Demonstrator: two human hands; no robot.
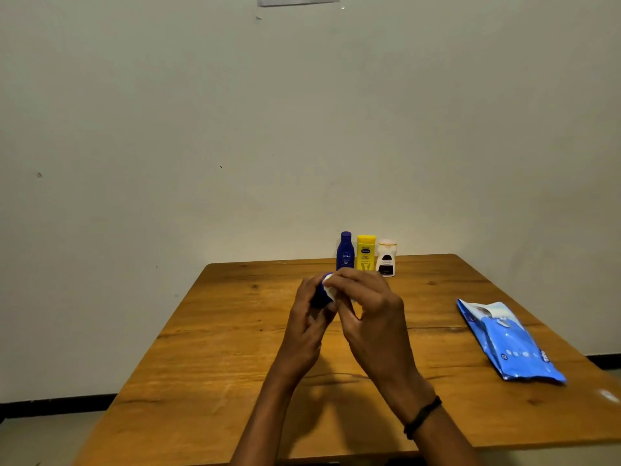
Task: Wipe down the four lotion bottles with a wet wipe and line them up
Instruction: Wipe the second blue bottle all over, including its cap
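We hold the fourth bottle [319, 296], a small dark blue one, above the middle of the table [208, 358]. The left hand [307, 326] grips it, with the fingers curled round its body. The right hand [371, 317] pinches the white wipe [329, 288] between thumb and curled fingers and presses it against the upper end of this bottle. Most of the bottle is hidden by both hands, so we cannot tell whether it is upright or tilted.

Three bottles stand upright in a row at the far edge, close side by side: blue bottle [345, 252], yellow bottle [365, 253], white bottle [386, 259].

The blue wipe pack [509, 343] lies flat on the right, well apart from the hands. A dark band [422, 417] circles the right wrist.
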